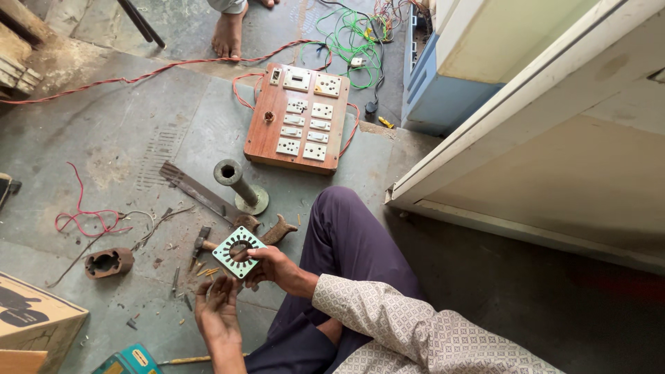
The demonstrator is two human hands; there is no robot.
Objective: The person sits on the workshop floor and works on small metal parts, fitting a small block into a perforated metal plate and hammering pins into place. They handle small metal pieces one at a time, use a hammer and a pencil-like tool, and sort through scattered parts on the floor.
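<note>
1. At the far left we see a cardboard box [31, 322] in the corner, loose red wire [86, 220] on the concrete floor [138, 145], and a small brown metal housing [109, 262] lying beside it.
2. Next come a flat metal bar [197, 192] and an upright metal pipe on a round base [239, 185], with a hammer [202, 242] just below them.
3. Our left hand [218, 313] sits low, palm up and fingers loosely spread, holding nothing we can make out; something tiny may lie in it, but the view is too poor to say.
4. Just above, our right hand [271, 266] grips a pale green slotted ring plate [238, 251] by its edge, held tilted over the floor.
5. Farther up lies a wooden switchboard [298, 118] with white switches, green wires [350, 41] behind it.
6. A bare foot [228, 34] of another person stands at the top.
7. A white and blue cabinet [554, 138] fills the right.
</note>
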